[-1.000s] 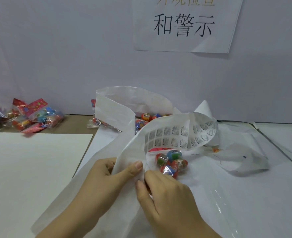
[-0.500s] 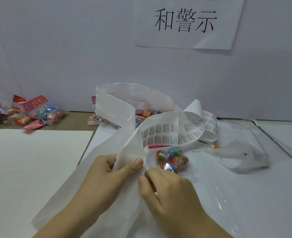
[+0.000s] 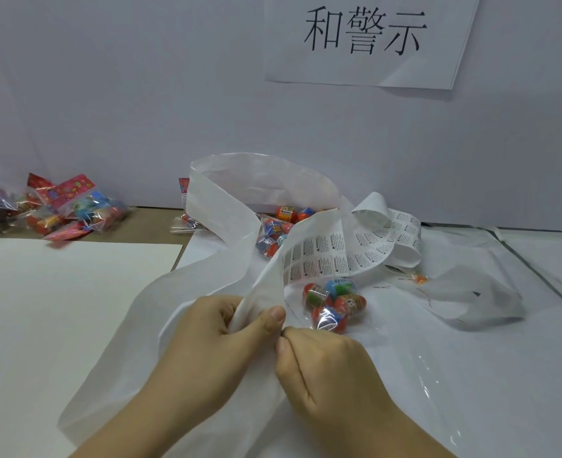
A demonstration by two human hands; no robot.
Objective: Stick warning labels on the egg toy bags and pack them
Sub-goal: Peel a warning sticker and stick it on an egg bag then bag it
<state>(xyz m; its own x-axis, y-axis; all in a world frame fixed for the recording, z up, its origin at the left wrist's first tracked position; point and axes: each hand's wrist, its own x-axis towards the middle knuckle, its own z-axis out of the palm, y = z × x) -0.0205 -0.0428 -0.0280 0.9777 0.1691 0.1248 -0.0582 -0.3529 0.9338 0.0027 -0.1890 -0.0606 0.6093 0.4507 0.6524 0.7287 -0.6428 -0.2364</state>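
Label strip (image 3: 266,285), centre frame: a long white liner that loops up and back. The printed warning labels (image 3: 317,257) begin just right of centre and curl off toward the right.

Left hand (image 3: 213,338), lower centre: thumb and fingers are clamped on the blank end of the strip, bunching it.

Right hand (image 3: 322,368), just right of it: fingers are curled, and thumb and forefinger are closed together at the strip's edge, touching the left thumb. I cannot tell whether a label or liner corner sits between them.

Egg bag (image 3: 334,304): lies flat just above the right hand, under the overhanging labels, with no hand on it. More bags (image 3: 273,233) sit behind the strip, and a pile (image 3: 75,206) lies at upper left.

Step, as judged: starting a label off the liner. No label can be seen on the bag.

Risks:
- The nearest labels are well up the strip from the pinch point, so the fingers may be working bare liner and the peel would fail.
- The bunched liner could crease or tear, folding a label onto itself.
- The loose loop hangs over the bag, so a half-lifted label could catch on the bag askew, or on the clear film (image 3: 438,385) at lower right.
- Nothing holds the bag down, so it may slide or wrinkle when pressed.
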